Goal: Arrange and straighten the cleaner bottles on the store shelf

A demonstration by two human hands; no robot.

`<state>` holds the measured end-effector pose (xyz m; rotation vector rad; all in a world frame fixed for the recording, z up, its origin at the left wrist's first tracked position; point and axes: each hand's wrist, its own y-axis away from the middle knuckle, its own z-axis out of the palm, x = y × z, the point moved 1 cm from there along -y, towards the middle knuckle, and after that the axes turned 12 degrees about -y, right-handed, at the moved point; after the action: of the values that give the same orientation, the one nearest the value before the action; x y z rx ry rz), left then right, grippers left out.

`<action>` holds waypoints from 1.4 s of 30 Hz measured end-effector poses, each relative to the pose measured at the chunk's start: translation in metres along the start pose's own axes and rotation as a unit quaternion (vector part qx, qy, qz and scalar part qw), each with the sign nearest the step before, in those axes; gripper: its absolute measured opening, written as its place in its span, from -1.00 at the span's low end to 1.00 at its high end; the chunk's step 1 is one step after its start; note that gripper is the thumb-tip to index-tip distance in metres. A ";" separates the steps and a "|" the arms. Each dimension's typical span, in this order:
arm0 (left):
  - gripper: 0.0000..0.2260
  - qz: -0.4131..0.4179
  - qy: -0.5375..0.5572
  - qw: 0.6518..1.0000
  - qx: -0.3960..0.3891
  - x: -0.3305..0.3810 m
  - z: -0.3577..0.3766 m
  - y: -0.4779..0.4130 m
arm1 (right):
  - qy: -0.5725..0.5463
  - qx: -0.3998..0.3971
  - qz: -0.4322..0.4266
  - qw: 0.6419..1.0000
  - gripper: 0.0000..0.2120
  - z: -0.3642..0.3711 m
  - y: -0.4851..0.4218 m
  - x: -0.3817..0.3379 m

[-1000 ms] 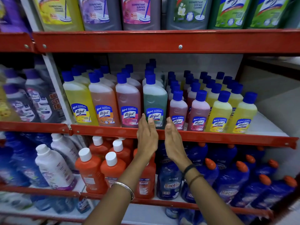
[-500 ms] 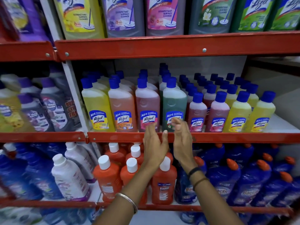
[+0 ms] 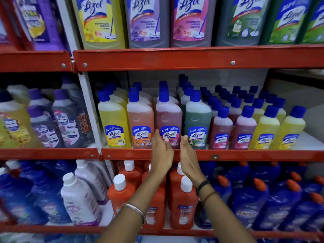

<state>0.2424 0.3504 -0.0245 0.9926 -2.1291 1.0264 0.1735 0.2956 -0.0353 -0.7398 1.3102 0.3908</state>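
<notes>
On the middle red shelf [image 3: 245, 155] stand rows of blue-capped Lizol bottles: yellow [image 3: 113, 123], orange [image 3: 140, 123], pink [image 3: 168, 118] and green [image 3: 198, 121] large ones in front, with smaller pink and yellow ones [image 3: 263, 130] to their right. My left hand [image 3: 160, 151] and my right hand [image 3: 187, 155] are raised flat, palms facing each other, on either side of the pink bottle's base. The left fingertips overlap its label edge; whether they touch is unclear. Neither hand holds anything.
Large Lizol bottles [image 3: 149, 20] fill the top shelf. Orange Bactin bottles [image 3: 182, 206] with white caps and blue bottles [image 3: 254, 204] crowd the lower shelf under my arms. Purple-capped bottles [image 3: 68, 120] stand in the left bay behind a white upright [image 3: 89, 109].
The view has shifted, so the shelves sit lower and further right in the frame. My hands moved left from the green bottle to either side of the pink one.
</notes>
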 end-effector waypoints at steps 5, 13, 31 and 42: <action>-0.58 0.000 0.016 0.991 0.133 -0.016 -0.031 0.004 | 0.003 0.017 -0.142 0.990 -0.16 0.021 0.018 0.002; -0.49 -0.034 -0.001 0.998 0.051 -0.061 -0.055 -0.017 | 0.062 -0.118 0.032 0.991 -0.20 0.072 0.010 -0.003; -0.56 -0.006 0.054 0.979 0.196 -0.098 -0.104 -0.030 | -0.036 -0.107 -0.073 0.991 -0.04 0.135 0.012 0.005; -0.52 -0.007 -0.016 0.994 0.109 -0.120 -0.111 -0.041 | 0.012 -0.139 0.052 0.989 -0.10 0.164 0.009 0.003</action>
<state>0.3619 0.4690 -0.0368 1.1317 -2.0640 1.2632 0.2872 0.4137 -0.0282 -0.9126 1.3343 0.6594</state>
